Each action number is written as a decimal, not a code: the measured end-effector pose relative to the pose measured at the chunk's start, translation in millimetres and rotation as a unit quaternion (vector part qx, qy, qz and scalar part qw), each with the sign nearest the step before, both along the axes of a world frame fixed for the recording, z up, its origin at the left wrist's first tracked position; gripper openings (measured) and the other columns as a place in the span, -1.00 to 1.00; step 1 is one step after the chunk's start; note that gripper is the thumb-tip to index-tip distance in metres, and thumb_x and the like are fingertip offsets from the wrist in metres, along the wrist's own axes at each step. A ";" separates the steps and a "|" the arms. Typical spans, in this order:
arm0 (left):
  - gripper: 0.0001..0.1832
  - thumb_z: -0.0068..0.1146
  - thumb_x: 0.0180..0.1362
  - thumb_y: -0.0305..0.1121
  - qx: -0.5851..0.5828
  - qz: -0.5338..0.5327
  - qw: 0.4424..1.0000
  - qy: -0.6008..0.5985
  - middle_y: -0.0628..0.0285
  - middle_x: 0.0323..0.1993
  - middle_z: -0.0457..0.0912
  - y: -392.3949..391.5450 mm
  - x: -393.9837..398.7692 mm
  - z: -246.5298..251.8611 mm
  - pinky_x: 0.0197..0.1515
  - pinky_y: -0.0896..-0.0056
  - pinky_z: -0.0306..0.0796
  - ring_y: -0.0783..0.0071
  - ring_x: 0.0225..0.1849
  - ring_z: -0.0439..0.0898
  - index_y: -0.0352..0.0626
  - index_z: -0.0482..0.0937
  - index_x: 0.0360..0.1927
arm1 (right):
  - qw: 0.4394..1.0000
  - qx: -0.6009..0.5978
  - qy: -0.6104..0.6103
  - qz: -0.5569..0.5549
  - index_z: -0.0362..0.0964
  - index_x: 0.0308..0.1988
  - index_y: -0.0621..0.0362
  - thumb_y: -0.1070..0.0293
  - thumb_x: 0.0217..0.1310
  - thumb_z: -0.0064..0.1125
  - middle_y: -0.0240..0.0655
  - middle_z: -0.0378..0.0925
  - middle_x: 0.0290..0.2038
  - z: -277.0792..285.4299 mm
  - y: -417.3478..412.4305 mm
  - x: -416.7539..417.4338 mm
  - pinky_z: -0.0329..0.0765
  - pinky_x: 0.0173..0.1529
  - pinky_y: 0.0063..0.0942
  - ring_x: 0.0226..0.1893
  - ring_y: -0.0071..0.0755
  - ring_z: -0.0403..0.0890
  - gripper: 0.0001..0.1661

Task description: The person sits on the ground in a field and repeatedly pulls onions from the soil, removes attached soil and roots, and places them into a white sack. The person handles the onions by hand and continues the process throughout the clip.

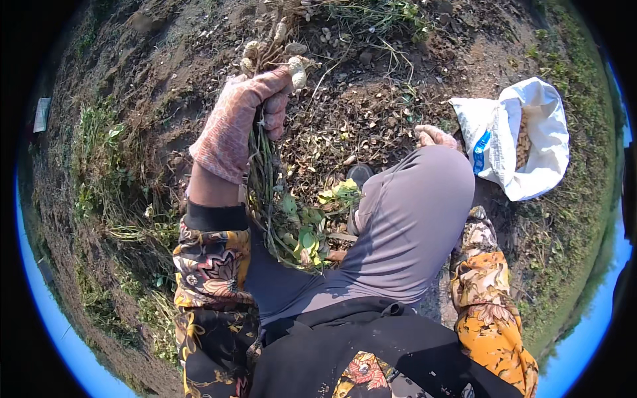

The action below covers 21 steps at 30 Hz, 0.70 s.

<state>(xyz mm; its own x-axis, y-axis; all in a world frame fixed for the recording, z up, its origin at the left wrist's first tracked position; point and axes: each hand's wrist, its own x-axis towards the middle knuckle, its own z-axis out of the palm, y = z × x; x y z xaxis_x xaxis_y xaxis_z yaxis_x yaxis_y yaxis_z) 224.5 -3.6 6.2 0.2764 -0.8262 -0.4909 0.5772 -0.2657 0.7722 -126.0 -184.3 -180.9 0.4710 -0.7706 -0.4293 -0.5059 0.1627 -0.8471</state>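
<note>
In a pink patterned glove, my left hand (254, 109) is closed around the stems of an uprooted peanut plant (264, 179). Peanut pods (297, 72) with soil-coloured shells cluster at its upper end, just above my fingers. The leafy end hangs down beside my forearm and over my lap. My right hand (435, 136), also gloved, is mostly hidden behind my raised knee; only some fingers show, and what they hold, if anything, cannot be seen. To the right of it stands a white woven sack (542, 169), its mouth open, with picked peanuts (523, 142) inside.
Bare soil with dry leaf litter (323, 149) lies before me. More pulled plants (378, 15) and loose pods (326, 36) are at the top. Green weeds (114, 169) grow on the left. A shoe (359, 174) shows beside my knee, and a pale flat object (42, 114) lies far left.
</note>
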 end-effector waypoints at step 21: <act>-0.76 0.08 0.20 -0.31 -0.001 0.024 0.970 -0.242 0.47 -0.57 0.44 -57.3 -0.6 -25.3 -0.53 0.60 0.21 0.73 -0.60 0.32 -0.20 0.58 -0.13 | 0.969 0.239 0.050 0.037 0.56 -0.15 0.14 0.35 0.25 0.11 -0.52 0.53 -0.48 -37.8 45.4 91.3 0.42 -0.60 -0.67 -0.66 -0.73 0.41 -0.80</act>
